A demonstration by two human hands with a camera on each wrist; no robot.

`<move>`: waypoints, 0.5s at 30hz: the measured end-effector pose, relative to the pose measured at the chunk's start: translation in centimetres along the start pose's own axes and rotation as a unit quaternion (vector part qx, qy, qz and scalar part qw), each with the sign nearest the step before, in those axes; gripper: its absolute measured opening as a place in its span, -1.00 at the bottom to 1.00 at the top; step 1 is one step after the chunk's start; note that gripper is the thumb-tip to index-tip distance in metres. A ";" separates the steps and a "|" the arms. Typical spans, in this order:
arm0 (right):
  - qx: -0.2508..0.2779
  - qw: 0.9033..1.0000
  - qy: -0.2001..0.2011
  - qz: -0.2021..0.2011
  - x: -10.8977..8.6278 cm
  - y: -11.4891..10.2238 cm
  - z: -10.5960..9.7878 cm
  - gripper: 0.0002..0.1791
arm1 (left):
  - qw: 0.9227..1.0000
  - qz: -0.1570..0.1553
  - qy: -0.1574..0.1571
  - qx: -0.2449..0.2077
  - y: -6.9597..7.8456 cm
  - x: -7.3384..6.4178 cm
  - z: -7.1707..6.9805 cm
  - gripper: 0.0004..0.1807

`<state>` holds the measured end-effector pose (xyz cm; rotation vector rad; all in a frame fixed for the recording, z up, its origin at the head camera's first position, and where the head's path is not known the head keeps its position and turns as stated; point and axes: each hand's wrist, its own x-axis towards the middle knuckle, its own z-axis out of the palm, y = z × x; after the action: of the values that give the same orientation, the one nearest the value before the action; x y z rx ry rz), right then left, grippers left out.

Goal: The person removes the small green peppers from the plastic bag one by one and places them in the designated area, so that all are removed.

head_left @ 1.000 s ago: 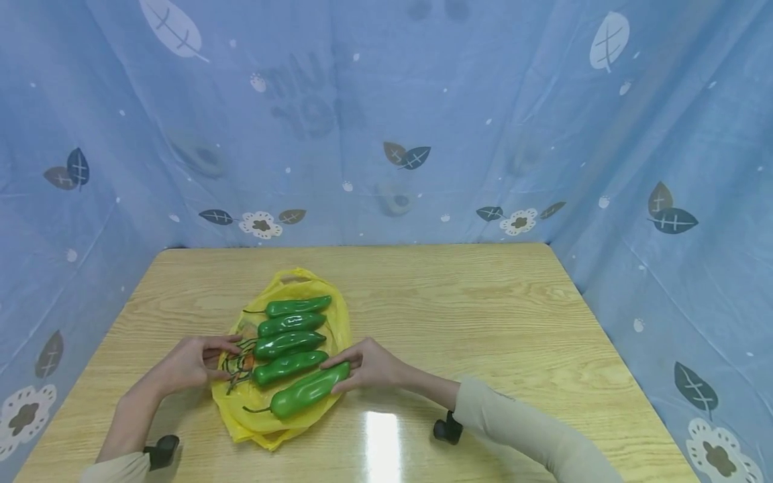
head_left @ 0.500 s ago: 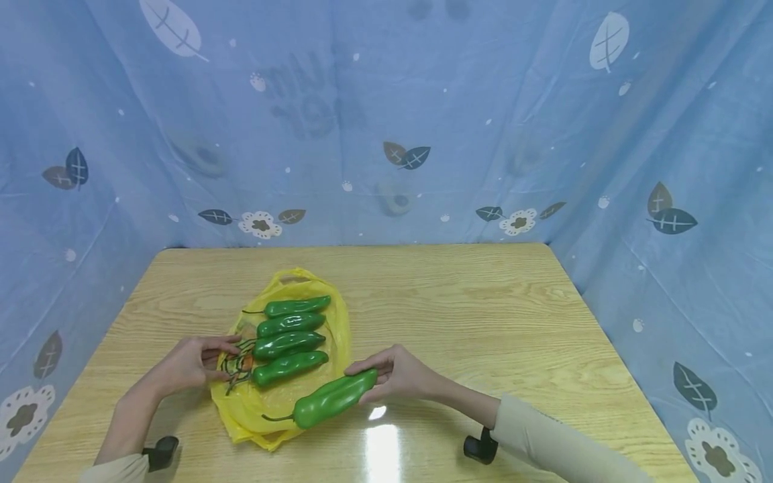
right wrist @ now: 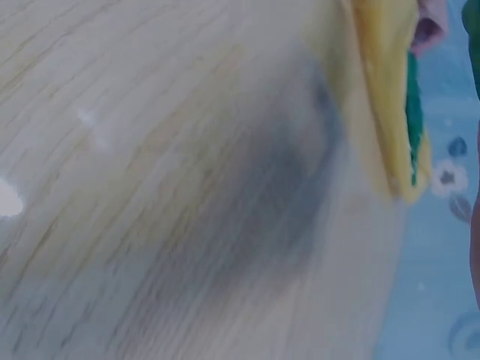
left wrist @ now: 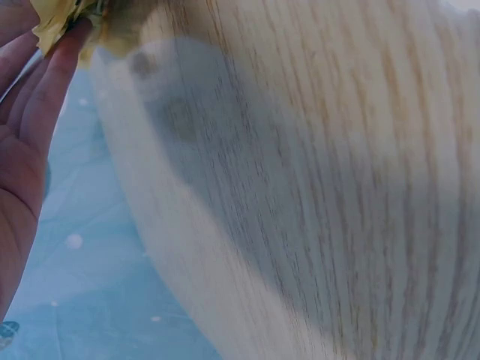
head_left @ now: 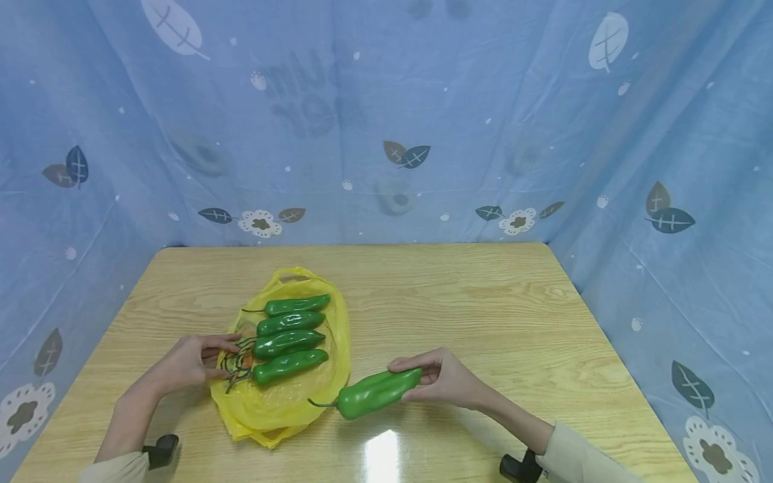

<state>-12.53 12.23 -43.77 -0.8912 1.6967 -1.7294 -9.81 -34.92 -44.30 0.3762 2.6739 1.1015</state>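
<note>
My right hand (head_left: 445,381) pinches a large green chili pepper (head_left: 373,394) by its tip end, its dark stem pointing left towards the yellow plastic bag (head_left: 274,419). The pepper hangs just right of the bag's rim, over the table. Several green chili peppers (head_left: 288,366) lie side by side in the spread bag, stems to the left. At the bag's left edge my left hand (head_left: 184,364) holds the rim beside the stems, thumb and fingers on either side. In the left wrist view, yellow plastic (left wrist: 56,22) shows between the fingers.
A wood-grain table (head_left: 459,302) lies under everything and stretches to the right of the bag. Blue leaf-patterned cloth (head_left: 386,100) hangs behind and at both sides. Black cameras (head_left: 162,451) are strapped to both wrists.
My right hand has lifted the nearest pepper out of the bag and carried it right, past the rim. The left hand has stayed at the bag's left edge.
</note>
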 end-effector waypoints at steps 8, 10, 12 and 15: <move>-0.009 1.000 0.005 -0.025 -1.6 -0.3 -1.0 -0.56 | 1.000 -0.001 0.000 0.008 -0.2 -0.1 -0.1 -0.54; -0.016 0.999 0.004 -0.028 -1.8 -0.2 -1.2 -0.56 | 1.000 0.002 0.001 0.011 -0.2 -0.1 -0.1 -0.54; -0.020 0.999 0.001 -0.031 -2.0 -0.2 -1.4 -0.56 | 1.000 0.002 0.003 0.012 -0.2 0.0 -0.1 -0.54; -0.022 0.999 0.001 -0.034 -2.2 -0.3 -1.7 -0.55 | 1.000 0.002 0.003 0.006 -0.3 0.0 0.0 -0.54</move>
<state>-12.46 15.08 -43.65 -0.9792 1.7306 -1.7428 -9.89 -35.15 -44.53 0.3803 2.6876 1.0896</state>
